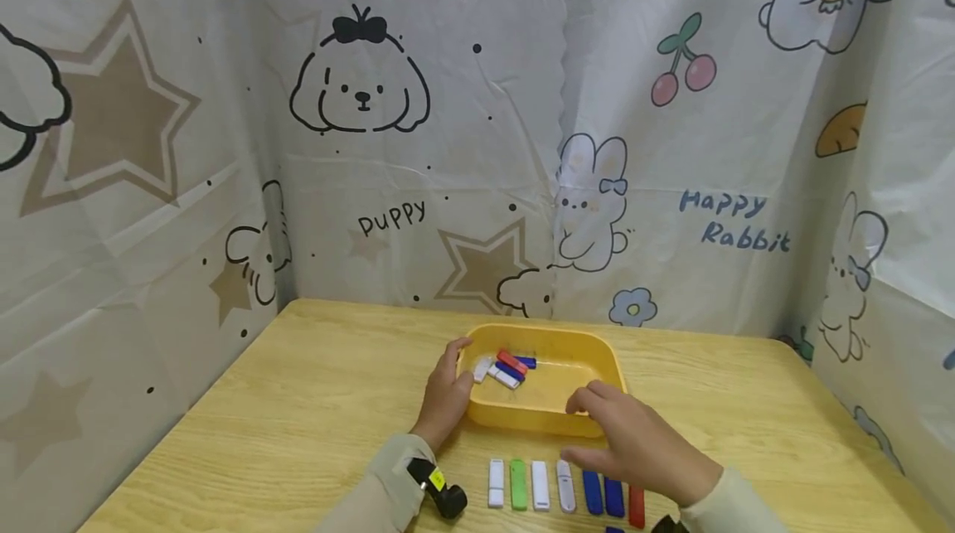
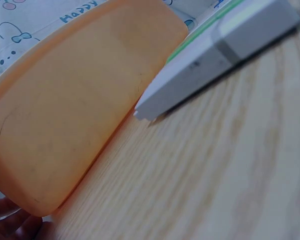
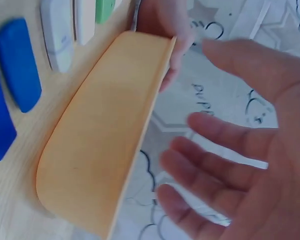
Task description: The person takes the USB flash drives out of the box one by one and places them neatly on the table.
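A shallow yellow plastic tray (image 1: 522, 419) stands on the table, its left end gripped by my left hand (image 1: 445, 396). Inside, toward the left, lies a loose pile of USB sticks: a red one (image 1: 511, 362), white ones (image 1: 483, 369) and blue ones. Over the tray's front right rim hovers my right hand (image 1: 645, 442), fingers spread and nothing held, as the right wrist view shows. In front of the tray runs a row of USB sticks: white (image 1: 496, 483), green (image 1: 518, 484), white (image 1: 540, 486), rounded white (image 1: 566, 486), two blue (image 1: 593, 492) and red (image 1: 637, 508), partly below my right hand.
Another blue piece (image 1: 614, 530) shows at the bottom edge of the head view. The wood-grain table (image 1: 298, 400) extends to both sides of the tray. Printed curtains (image 1: 462, 143) hang around its back and sides.
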{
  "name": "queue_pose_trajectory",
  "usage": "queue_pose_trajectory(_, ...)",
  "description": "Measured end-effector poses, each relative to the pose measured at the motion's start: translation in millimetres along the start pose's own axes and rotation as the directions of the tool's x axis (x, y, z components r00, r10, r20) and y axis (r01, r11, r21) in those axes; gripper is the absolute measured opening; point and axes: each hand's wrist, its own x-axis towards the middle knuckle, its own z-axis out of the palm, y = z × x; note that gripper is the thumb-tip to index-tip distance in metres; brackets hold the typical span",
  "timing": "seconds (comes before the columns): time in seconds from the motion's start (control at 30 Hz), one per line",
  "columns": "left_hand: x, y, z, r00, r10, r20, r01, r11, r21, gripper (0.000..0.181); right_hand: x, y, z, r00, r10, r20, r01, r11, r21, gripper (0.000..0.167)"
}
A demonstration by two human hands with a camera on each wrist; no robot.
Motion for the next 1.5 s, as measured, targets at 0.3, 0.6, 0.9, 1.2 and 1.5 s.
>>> queue_pose_trajectory(0.3, -0.9, -3.1, 2.3, 1.0, 0.016, -0.012, -0.016, 1.0, 0.002, 0.05, 53.4, 13, 22, 0.996, -0.009, -0.084, 0.016, 0.997, 0.078, 0.027)
queue_pose_trajectory(0.6, -0.6, -5.0, 3.0, 0.999, 0.02, -0.025, -0.02, 1.0, 0.003, 0.049, 101.3, 23, 49, 0.999, -0.029, -0.038, 0.033, 0.993, 0.116, 0.035)
queue_pose_trajectory(0.9, -0.4, -6.9, 8.9, 0.999, 0.034, -0.023, -0.034, 0.999, -0.002, 0.051, 117.7, 42, 78, 0.989, -0.126, -0.078, 0.132, 0.988, 0.078, 0.044)
queue_pose_trajectory(1.2, 0.2, -2.0, 3.7, 0.998, 0.06, -0.035, -0.059, 0.998, 0.03, 0.051, 123.4, 41, 81, 0.996, -0.076, 0.05, 0.074, 0.997, 0.03, 0.059)
queue_pose_trajectory(1.5, 2.3, -3.0, 1.5, 0.999, 0.043, -0.029, -0.042, 0.999, 0.028, 0.052, 125.7, 35, 82, 0.988, 0.061, 0.139, -0.067, 0.997, 0.038, 0.062)
